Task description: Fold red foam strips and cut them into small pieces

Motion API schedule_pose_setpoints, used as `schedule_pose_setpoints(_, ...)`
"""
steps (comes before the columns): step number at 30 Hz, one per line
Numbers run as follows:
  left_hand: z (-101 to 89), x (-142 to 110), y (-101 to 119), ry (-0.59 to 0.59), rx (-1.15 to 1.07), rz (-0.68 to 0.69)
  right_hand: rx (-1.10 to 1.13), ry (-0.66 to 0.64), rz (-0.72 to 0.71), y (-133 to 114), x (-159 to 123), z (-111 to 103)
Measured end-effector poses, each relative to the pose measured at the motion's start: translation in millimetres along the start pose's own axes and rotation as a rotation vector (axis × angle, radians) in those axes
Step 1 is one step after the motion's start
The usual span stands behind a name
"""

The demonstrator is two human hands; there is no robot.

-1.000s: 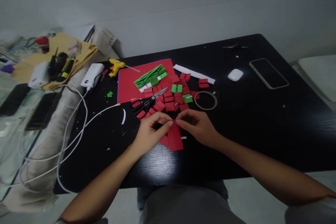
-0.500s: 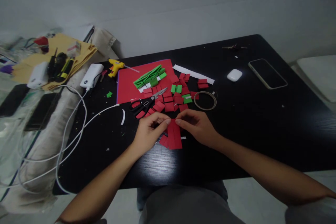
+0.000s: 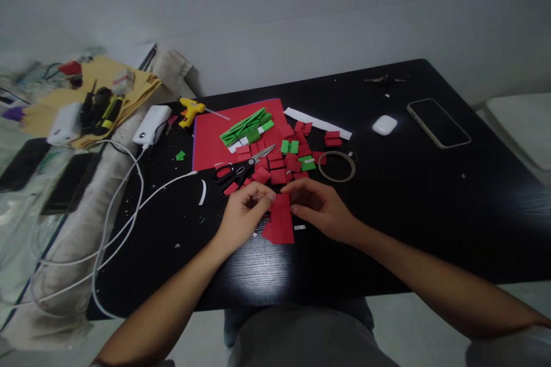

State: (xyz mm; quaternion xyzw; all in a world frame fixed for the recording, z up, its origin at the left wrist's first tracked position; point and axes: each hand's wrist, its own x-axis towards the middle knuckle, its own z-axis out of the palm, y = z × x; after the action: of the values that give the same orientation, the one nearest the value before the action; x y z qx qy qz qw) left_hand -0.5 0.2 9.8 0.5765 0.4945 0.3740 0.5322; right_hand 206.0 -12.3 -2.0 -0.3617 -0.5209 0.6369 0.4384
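A folded red paper strip (image 3: 282,221) hangs upright between my hands, low over the front middle of the table. My left hand (image 3: 243,212) is closed in a pinch on its upper left corner, thumb in front. On the other side, my right hand (image 3: 322,206) has its thumb at the strip's right edge and its index finger along the top; the remaining fingers are curled and partly hidden. A small red paper piece (image 3: 267,233) shows at the strip's lower left. Just beyond my hands lie several folded red paper pieces (image 3: 278,176) and black-handled scissors (image 3: 245,167).
Folded green paper (image 3: 245,127) lies on a red sheet (image 3: 209,137). Nearby are a yellow glue gun (image 3: 190,112), a tape ring (image 3: 353,169), a white paper strip (image 3: 318,121), a white earbud case (image 3: 384,124) and a phone (image 3: 439,122). White cables (image 3: 138,183) cross the left edge.
The red strip has shifted slightly left. My right thumb has slid from the strip's top corner down to its right edge, and the right index finger reaches farther left along the top.
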Motion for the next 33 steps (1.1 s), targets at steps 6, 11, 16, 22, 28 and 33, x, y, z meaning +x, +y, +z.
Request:
schedule_pose_setpoints(6,1.3,-2,1,-0.022,0.004,-0.011,-0.024,0.019,0.010,2,0,2)
schedule_pose_setpoints(11,-0.2,-3,-1,-0.041,-0.022,0.006,-0.117,0.178,0.041,5,2,2)
schedule_pose_setpoints(16,1.9,-5,-1,-0.053,-0.030,0.069,-0.183,0.190,0.042,8,3,1)
schedule_pose_setpoints(22,3.9,-3,-6,0.008,-0.044,0.045,-0.087,0.149,0.061,5,3,2)
schedule_pose_setpoints(28,3.6,-3,-9,0.009,-0.081,0.053,-0.021,0.143,0.092,3,3,1)
schedule_pose_setpoints(33,3.8,-2,-8,0.013,-0.105,0.098,0.021,0.144,0.127,2,3,1)
